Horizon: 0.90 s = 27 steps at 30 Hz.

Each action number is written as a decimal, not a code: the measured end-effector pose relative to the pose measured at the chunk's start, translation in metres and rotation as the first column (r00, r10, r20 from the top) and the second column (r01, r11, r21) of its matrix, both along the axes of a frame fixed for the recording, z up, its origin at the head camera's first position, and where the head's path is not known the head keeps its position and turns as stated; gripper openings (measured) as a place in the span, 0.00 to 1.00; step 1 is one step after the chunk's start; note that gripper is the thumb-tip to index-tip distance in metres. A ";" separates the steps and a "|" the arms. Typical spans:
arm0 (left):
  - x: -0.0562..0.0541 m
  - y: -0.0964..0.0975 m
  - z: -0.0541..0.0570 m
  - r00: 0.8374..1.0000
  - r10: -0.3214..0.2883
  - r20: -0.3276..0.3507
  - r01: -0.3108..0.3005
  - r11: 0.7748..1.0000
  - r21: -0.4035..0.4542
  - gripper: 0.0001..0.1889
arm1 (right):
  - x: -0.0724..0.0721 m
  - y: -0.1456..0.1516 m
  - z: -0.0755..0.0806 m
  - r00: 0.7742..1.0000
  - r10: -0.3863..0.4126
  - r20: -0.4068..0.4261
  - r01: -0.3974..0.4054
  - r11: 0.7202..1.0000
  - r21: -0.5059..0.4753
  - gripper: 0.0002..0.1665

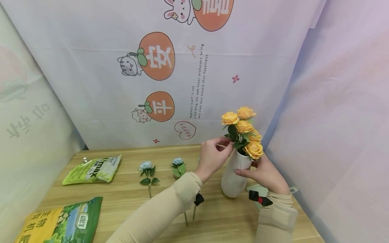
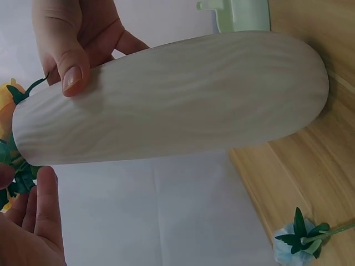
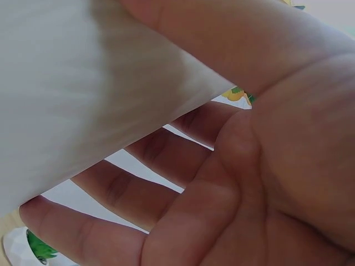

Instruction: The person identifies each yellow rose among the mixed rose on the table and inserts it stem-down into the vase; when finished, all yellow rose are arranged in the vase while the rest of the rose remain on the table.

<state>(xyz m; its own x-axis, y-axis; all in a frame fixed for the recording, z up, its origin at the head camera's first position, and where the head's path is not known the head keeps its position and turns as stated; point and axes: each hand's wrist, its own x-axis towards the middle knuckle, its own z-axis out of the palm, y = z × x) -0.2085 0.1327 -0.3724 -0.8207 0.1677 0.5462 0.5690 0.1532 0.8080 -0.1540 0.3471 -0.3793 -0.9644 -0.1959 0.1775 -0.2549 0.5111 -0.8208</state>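
A white ribbed vase (image 1: 233,175) stands slightly tilted on the right part of the table, with several yellow roses (image 1: 244,127) in its mouth. My right hand (image 1: 267,173) grips its upper side, thumb in front and fingers behind; the right wrist view shows those fingers (image 3: 119,188) curved along the white wall. At the rim, my left hand (image 1: 214,155) pinches the green leaves (image 2: 22,180) below the blooms between thumb and fingers. Which stem those leaves belong to is unclear.
Blue roses (image 1: 146,165) lie left of the vase, one partly behind my left forearm. A green-and-white bag (image 1: 94,170) and a yellow-green bag (image 1: 63,222) are on the left. Behind my right wrist sits a pale green container (image 1: 257,189). Printed cloth (image 1: 106,101) hangs around the table.
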 end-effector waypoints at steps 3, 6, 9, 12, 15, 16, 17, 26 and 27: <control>-0.001 -0.001 -0.001 1.000 0.003 -0.002 -0.003 1.000 -0.011 0.06 | 0.001 0.001 0.001 1.000 -0.002 0.010 0.002 1.000 0.002 0.63; -0.001 -0.002 -0.001 1.000 0.004 -0.001 -0.004 1.000 -0.021 0.06 | 0.001 0.001 0.000 1.000 -0.004 0.013 0.004 1.000 0.005 0.63; -0.001 -0.002 0.000 1.000 0.004 -0.003 -0.004 1.000 -0.029 0.06 | 0.000 0.001 0.000 1.000 -0.002 0.003 0.002 1.000 0.009 0.62; 0.000 -0.002 0.000 1.000 0.004 -0.006 -0.005 0.999 -0.033 0.06 | 0.000 0.001 0.000 1.000 0.002 -0.008 -0.002 1.000 0.010 0.62; 0.001 -0.004 0.001 1.000 0.002 -0.012 -0.002 0.999 -0.040 0.06 | 0.000 0.000 0.001 1.000 0.003 -0.011 -0.003 1.000 0.006 0.62; 0.001 -0.004 0.001 1.000 0.000 -0.012 0.000 0.999 -0.043 0.07 | 0.000 0.000 0.001 1.000 0.003 -0.011 -0.003 1.000 0.006 0.62; 0.001 -0.005 0.001 1.000 -0.004 -0.012 0.003 0.999 -0.045 0.07 | 0.000 0.000 0.001 1.000 0.003 -0.010 -0.003 1.000 0.005 0.62; 0.004 -0.015 0.001 0.998 -0.055 0.008 0.055 0.997 -0.051 0.13 | -0.001 0.001 0.001 1.000 0.007 0.010 -0.007 1.000 -0.003 0.63; 0.004 -0.017 0.000 0.998 -0.065 0.011 0.066 0.997 -0.048 0.14 | -0.001 0.001 0.001 1.000 0.006 0.013 -0.006 1.000 0.001 0.63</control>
